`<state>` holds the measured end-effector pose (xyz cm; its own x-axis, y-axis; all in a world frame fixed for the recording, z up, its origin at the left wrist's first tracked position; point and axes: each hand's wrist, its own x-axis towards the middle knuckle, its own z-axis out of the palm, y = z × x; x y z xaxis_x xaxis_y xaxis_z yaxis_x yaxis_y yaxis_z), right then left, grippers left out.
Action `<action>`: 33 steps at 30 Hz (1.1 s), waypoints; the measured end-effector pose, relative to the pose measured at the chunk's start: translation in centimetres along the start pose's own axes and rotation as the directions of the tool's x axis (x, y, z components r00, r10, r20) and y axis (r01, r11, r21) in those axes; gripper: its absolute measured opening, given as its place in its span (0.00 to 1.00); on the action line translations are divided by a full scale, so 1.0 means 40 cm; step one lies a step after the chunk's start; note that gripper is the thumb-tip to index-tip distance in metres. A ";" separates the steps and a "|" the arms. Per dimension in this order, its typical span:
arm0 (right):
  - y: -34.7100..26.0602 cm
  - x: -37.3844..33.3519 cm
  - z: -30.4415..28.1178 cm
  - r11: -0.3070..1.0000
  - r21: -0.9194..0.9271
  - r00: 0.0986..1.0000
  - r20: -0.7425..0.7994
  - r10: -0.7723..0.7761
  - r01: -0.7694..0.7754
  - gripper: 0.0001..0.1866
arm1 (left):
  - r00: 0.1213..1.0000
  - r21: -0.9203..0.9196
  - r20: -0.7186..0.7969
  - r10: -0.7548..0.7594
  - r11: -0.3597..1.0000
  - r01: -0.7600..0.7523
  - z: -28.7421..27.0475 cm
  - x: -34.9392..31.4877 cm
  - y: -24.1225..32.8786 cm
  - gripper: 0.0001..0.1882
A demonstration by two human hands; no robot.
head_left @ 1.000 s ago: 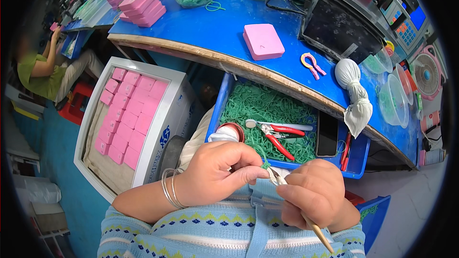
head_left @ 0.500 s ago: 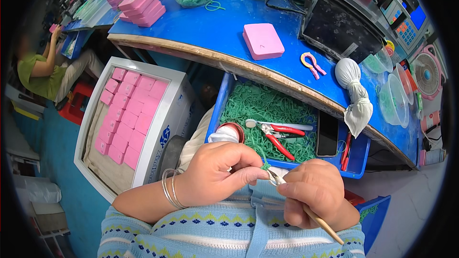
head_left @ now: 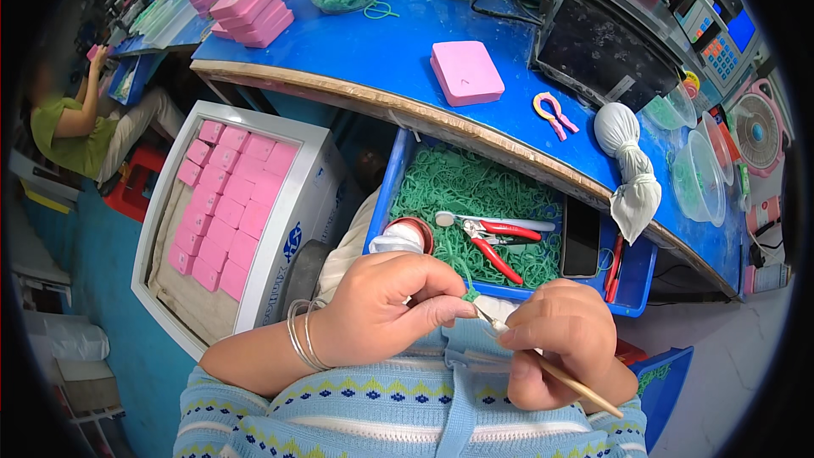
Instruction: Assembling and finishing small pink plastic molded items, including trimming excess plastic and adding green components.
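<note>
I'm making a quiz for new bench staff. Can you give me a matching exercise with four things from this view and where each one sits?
Things:
1. red-handled pliers
2. pink case
3. white cloth bundle
4. thin wooden stick

Places:
A. in the right hand
B. lying alone on the blue tabletop
C. on the green bands in the blue drawer
D. at the table's front edge, hanging over it

Pairs: 1-C, 2-B, 3-D, 4-A
</note>
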<state>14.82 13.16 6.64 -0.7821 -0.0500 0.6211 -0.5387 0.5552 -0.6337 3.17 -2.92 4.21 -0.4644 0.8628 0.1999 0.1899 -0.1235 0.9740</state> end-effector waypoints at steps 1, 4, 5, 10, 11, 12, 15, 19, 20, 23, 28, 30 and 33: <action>0.000 0.000 0.001 1.000 0.001 1.000 0.000 0.000 0.000 0.09 | 1.000 -0.004 -0.010 0.002 1.000 -0.002 0.001 -0.001 0.000 0.06; 0.001 -0.003 0.003 0.999 0.021 0.999 -0.019 0.038 -0.037 0.08 | 1.000 0.008 -0.009 0.018 1.000 -0.018 -0.001 0.003 0.004 0.06; -0.002 -0.006 0.007 0.997 0.042 0.996 -0.052 0.068 -0.066 0.08 | 1.000 0.008 -0.009 0.018 1.000 -0.018 -0.001 0.002 0.003 0.06; -0.004 -0.007 0.005 0.994 0.057 0.994 -0.053 0.095 -0.092 0.06 | 0.999 0.031 -0.008 0.035 0.999 -0.034 -0.001 0.001 -0.001 0.06; -0.004 -0.006 0.004 0.993 0.065 0.994 -0.054 0.098 -0.094 0.06 | 0.999 0.031 -0.008 0.034 0.999 -0.034 -0.001 0.001 -0.001 0.06; -0.005 -0.005 0.004 0.993 0.072 0.993 -0.054 0.101 -0.097 0.06 | 0.999 0.029 -0.009 0.031 0.999 -0.031 0.000 0.001 -0.002 0.06; -0.005 -0.003 0.004 0.991 0.084 0.993 -0.045 0.111 -0.107 0.06 | 1.000 0.034 -0.010 0.030 0.999 -0.029 0.000 0.000 -0.001 0.06; -0.003 -0.002 0.005 0.991 0.083 0.993 -0.048 0.106 -0.102 0.06 | 0.999 0.047 -0.007 0.045 0.998 -0.045 -0.001 0.001 -0.002 0.06; -0.003 -0.001 0.005 0.991 0.082 0.993 -0.049 0.109 -0.105 0.06 | 0.999 0.047 -0.007 0.045 0.998 -0.045 -0.002 0.002 -0.002 0.06; -0.004 0.000 0.005 0.990 0.081 0.992 -0.048 0.117 -0.113 0.06 | 0.997 0.095 0.024 0.077 0.992 -0.079 -0.006 0.005 -0.003 0.07; -0.004 0.000 0.008 0.989 0.085 0.991 -0.057 0.123 -0.118 0.06 | 1.000 0.039 0.000 0.027 0.999 -0.027 -0.001 0.002 -0.001 0.06; -0.003 0.001 0.009 0.993 0.063 0.994 -0.040 0.102 -0.099 0.08 | 1.000 0.039 0.001 0.019 0.999 -0.019 -0.001 0.001 -0.001 0.06; -0.003 0.007 0.008 0.999 -0.027 0.999 -0.024 0.030 -0.030 0.11 | 1.000 0.034 0.003 0.010 0.999 -0.010 -0.002 0.002 0.000 0.06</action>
<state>14.57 12.83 6.73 -0.7899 -0.0137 0.6130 -0.5063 0.5786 -0.6394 3.07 -2.87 4.23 -0.4598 0.8630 0.2093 0.2241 -0.1152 0.9677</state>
